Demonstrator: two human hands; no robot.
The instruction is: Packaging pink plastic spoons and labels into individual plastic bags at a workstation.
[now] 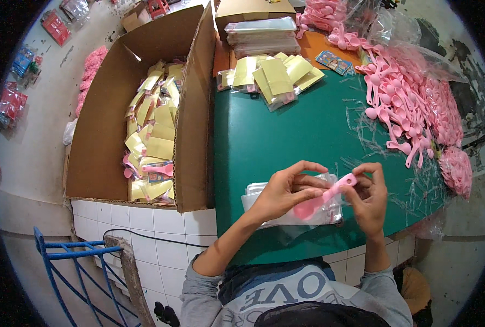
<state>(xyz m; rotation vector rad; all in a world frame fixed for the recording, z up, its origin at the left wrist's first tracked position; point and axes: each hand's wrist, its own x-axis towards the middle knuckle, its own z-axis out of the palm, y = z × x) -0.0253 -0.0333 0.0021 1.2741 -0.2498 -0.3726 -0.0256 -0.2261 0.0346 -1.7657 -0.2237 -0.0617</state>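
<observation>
A pink spoon slants between my hands, its bowl low on the left and its holed handle end up on the right. My right hand pinches it near the handle end with thumb and fingers. The bowl looks hazy, as if behind the film of a clear plastic bag. My left hand is closed at the bag's upper edge beside the spoon; its fingertips are partly hidden. Under both hands lies a stack of clear plastic bags on the green table.
Left of the table stands a large cardboard box with many packed yellow cards. More yellow-card packets and piled clear bags lie at the table's back. A heap of pink spoons and plastic scraps covers the right side.
</observation>
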